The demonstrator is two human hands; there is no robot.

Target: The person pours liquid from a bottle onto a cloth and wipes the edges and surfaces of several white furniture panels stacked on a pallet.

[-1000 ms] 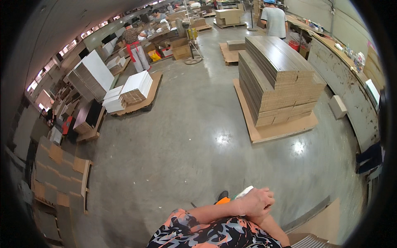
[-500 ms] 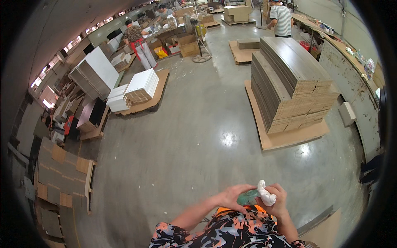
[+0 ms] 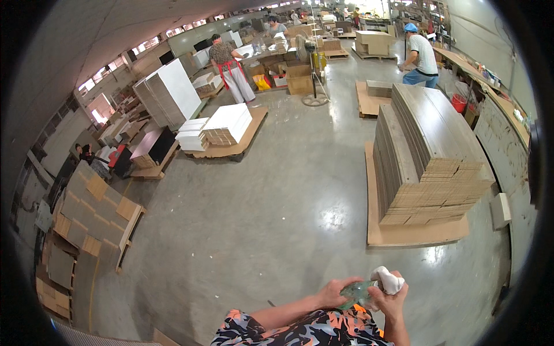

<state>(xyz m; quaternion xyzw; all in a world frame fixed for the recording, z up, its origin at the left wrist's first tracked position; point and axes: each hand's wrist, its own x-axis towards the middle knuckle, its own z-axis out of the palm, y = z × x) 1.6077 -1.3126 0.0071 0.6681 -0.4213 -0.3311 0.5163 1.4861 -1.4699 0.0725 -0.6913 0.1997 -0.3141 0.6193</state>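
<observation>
Both hands are close together at the lower right, in front of my patterned black and orange clothing. My left hand (image 3: 333, 294) is closed round a translucent green bottle (image 3: 355, 293), whose ends are partly hidden by my fingers. Bunched in my right hand (image 3: 393, 301) is a white cloth (image 3: 387, 279), which stands up above the fingers. The right thumb reaches over to the bottle's right end, so cloth and bottle appear to touch there.
A tall stack of brown panels (image 3: 433, 155) rests on a cardboard-topped base ahead right. White panels (image 3: 228, 124) lie on a pallet ahead left. Flat cardboard (image 3: 98, 202) is at the left. Two workers (image 3: 231, 63) (image 3: 420, 57) stand farther off, near benches and a fan (image 3: 311, 69).
My view has tilted up and swung left, so the stacks sit lower and farther right. The white cloth is bunched differently in my right hand; both hands remain together at the bottle.
</observation>
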